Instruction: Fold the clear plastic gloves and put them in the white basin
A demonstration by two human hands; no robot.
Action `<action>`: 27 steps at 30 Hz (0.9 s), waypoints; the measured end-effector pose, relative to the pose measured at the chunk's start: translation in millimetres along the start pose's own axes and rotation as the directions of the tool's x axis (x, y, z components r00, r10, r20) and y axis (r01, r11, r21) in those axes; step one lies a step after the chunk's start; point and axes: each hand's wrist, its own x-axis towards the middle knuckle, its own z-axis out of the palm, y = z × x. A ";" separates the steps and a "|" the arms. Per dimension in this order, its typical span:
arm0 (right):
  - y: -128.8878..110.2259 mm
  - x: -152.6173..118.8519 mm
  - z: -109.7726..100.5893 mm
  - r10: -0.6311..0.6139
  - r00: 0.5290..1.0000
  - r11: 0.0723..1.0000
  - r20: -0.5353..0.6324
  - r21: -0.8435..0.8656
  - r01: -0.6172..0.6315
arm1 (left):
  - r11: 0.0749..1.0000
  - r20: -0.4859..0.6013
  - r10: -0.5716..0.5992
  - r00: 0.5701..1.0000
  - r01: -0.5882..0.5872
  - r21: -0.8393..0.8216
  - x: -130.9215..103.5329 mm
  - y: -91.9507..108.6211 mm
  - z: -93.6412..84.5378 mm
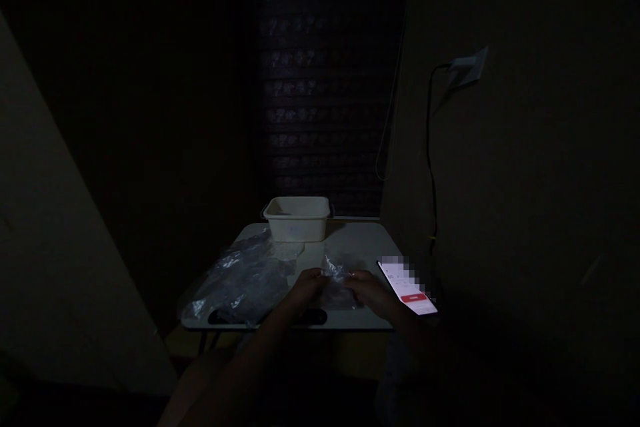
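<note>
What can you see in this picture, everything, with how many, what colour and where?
Table: 1, whitish, lower centre
Tub: 1, whitish, on the table's far side
Loose plastic sheeting: count unclear, transparent, table's left side
Plastic piece: apparently 1, transparent, between the hands
Phone: 1, screen lit pinkish-white with a red button, table's right edge
Wall outlet: 1, pale, right wall
Cable: 1, black, hanging below the outlet
Blind: 1, dark, behind the table
Left hand: 1, colour dim, on the plastic piece
Right hand: 1, colour dim, same piece
</note>
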 end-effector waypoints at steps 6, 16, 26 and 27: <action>2.8 2.8 -2.4 -0.030 0.998 0.991 0.049 0.133 0.023 | 0.997 -0.041 0.002 0.999 0.001 0.078 -5.5 8.1 1.4; 3.6 5.3 -9.6 -0.054 0.983 0.952 0.173 0.305 -0.001 | 0.996 -0.010 0.018 1.000 -0.019 -0.083 -6.5 12.6 2.1; 16.6 13.6 -21.6 -0.013 0.998 0.957 0.068 0.289 -0.007 | 0.997 -0.122 0.029 0.992 -0.020 0.075 16.2 -5.2 -11.7; 18.5 14.5 -23.1 0.000 0.999 0.976 0.033 0.219 -0.008 | 0.996 -0.128 0.037 0.991 -0.026 0.087 17.5 -6.2 -12.0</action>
